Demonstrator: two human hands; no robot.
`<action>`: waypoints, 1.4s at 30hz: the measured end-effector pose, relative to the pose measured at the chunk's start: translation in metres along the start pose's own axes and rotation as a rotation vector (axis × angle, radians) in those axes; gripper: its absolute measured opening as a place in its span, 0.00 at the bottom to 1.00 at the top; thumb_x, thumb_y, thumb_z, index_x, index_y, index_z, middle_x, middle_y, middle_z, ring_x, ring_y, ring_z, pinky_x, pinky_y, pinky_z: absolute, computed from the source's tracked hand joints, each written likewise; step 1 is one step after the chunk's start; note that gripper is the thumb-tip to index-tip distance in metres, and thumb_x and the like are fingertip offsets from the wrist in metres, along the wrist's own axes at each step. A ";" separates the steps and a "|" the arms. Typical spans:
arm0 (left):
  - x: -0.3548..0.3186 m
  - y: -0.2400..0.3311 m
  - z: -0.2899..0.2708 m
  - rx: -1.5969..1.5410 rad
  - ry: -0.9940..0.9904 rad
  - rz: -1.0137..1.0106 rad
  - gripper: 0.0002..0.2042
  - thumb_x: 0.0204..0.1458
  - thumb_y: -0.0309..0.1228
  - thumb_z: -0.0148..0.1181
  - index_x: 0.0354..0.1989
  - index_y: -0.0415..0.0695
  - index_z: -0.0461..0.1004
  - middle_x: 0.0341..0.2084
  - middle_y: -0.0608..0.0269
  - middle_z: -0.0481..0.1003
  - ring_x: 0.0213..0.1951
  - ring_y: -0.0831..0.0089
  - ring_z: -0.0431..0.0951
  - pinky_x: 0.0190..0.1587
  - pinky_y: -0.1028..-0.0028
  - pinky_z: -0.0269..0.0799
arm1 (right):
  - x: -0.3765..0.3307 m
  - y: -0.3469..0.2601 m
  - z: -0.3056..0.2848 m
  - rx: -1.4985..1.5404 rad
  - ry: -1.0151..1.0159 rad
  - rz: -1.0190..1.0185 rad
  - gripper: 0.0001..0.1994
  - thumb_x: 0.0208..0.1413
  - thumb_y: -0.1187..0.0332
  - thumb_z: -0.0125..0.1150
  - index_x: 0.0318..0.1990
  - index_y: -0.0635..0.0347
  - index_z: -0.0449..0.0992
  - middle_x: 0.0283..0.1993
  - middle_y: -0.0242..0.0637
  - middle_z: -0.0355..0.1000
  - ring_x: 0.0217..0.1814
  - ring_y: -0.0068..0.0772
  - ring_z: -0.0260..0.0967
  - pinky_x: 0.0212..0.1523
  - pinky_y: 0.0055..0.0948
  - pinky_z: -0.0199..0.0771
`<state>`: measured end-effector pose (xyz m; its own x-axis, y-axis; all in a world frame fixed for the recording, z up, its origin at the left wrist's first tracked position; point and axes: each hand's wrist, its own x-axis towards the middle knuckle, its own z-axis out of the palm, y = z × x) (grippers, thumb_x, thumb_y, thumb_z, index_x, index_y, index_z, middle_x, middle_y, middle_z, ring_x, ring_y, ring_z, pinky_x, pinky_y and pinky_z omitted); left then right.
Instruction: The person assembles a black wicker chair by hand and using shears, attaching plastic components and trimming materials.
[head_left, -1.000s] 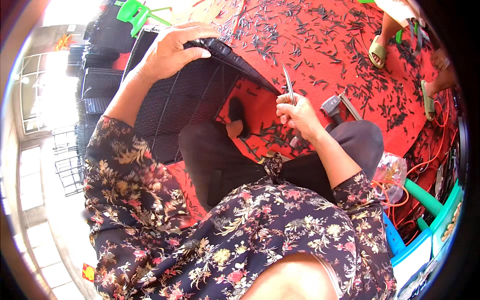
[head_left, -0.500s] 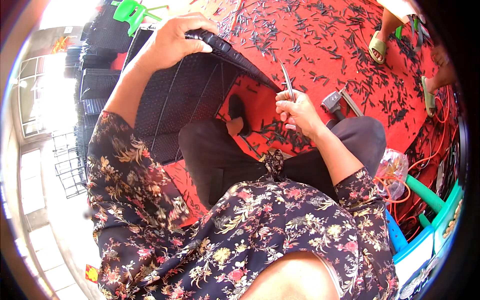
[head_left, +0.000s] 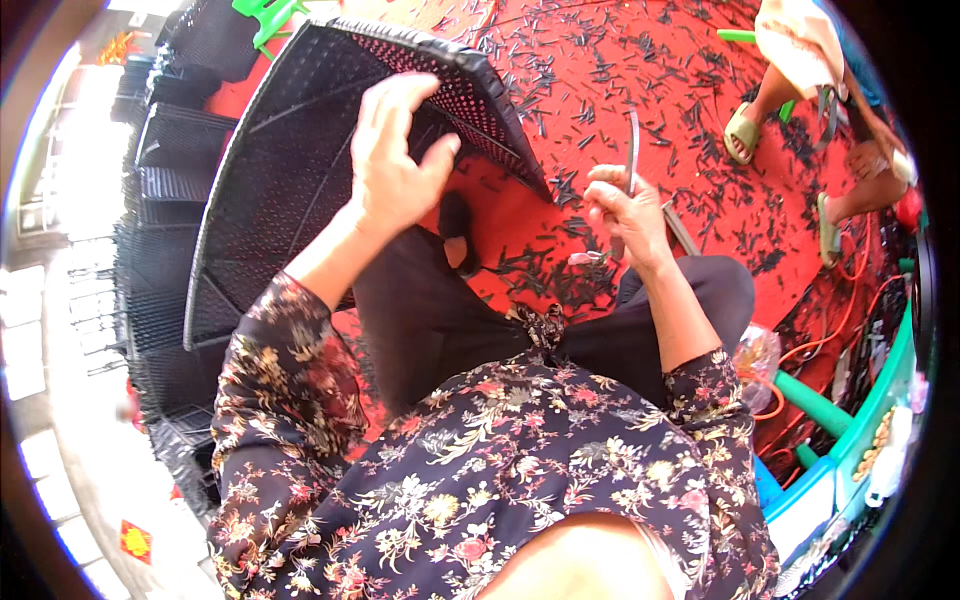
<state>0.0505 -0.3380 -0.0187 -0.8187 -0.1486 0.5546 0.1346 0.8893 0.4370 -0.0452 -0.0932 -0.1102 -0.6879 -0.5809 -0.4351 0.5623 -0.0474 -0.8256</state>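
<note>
A large black woven wicker piece (head_left: 290, 130) with thin ribs and a wrapped, stapled-looking rim stands tilted at my left, beside my knee. My left hand (head_left: 395, 165) is raised in front of it, fingers spread and holding nothing. Whether it brushes the weave I cannot tell. In my right hand (head_left: 632, 225), above my right thigh, is a thin curved knife-like blade (head_left: 633, 140), its tip pointing up. A small pinkish end (head_left: 585, 258) sticks out below the fist; the rest of the handle is hidden by the fingers.
Black offcuts (head_left: 590, 60) litter the red floor covering (head_left: 690, 120). Behind my right hand shows a grey metal tool part (head_left: 682, 230). Stacked black woven pieces (head_left: 185, 190) stand at left. Another person's sandalled foot (head_left: 742, 135) is at right, near orange hoses (head_left: 820, 345) and a green-framed stand (head_left: 855, 430).
My left hand has let go of the wicker piece's rim and come down nearer me, opening. The wicker piece has shifted and tilted. The blade has turned more upright as my right hand moved right.
</note>
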 end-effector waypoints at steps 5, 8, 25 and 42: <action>-0.078 0.025 0.062 -0.283 -0.068 -0.254 0.19 0.34 0.18 0.60 0.40 0.39 0.69 0.39 0.53 0.70 0.45 0.59 0.70 0.47 0.68 0.65 | 0.017 -0.068 0.015 -0.296 0.021 -0.416 0.14 0.44 0.69 0.63 0.39 0.66 0.72 0.32 0.32 0.72 0.32 0.18 0.68 0.34 0.19 0.68; -0.092 0.040 0.089 -0.344 -0.057 -0.276 0.16 0.34 0.20 0.59 0.36 0.38 0.68 0.35 0.52 0.70 0.41 0.54 0.70 0.43 0.65 0.67 | 0.020 -0.114 0.051 -0.527 0.010 -0.545 0.16 0.44 0.68 0.64 0.40 0.66 0.72 0.33 0.32 0.72 0.34 0.18 0.68 0.35 0.19 0.68; -0.081 0.048 0.131 -0.520 -0.028 -0.435 0.06 0.37 0.22 0.59 0.23 0.38 0.67 0.19 0.58 0.68 0.24 0.66 0.70 0.27 0.71 0.65 | 0.042 -0.172 0.017 -1.092 -0.263 -0.538 0.12 0.51 0.72 0.58 0.41 0.71 0.70 0.32 0.29 0.68 0.33 0.15 0.63 0.34 0.16 0.67; -0.086 0.054 0.122 -0.547 -0.075 -0.495 0.07 0.37 0.22 0.60 0.23 0.37 0.67 0.19 0.59 0.68 0.23 0.71 0.70 0.27 0.74 0.65 | 0.015 -0.131 0.030 -1.090 -0.021 -0.680 0.08 0.50 0.70 0.59 0.34 0.64 0.70 0.20 0.26 0.62 0.19 0.14 0.62 0.10 0.18 0.66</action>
<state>0.0601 -0.2240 -0.1294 -0.8889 -0.4292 0.1600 -0.0172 0.3803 0.9247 -0.1153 -0.1203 0.0020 -0.6743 -0.7149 0.1851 -0.5684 0.3425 -0.7481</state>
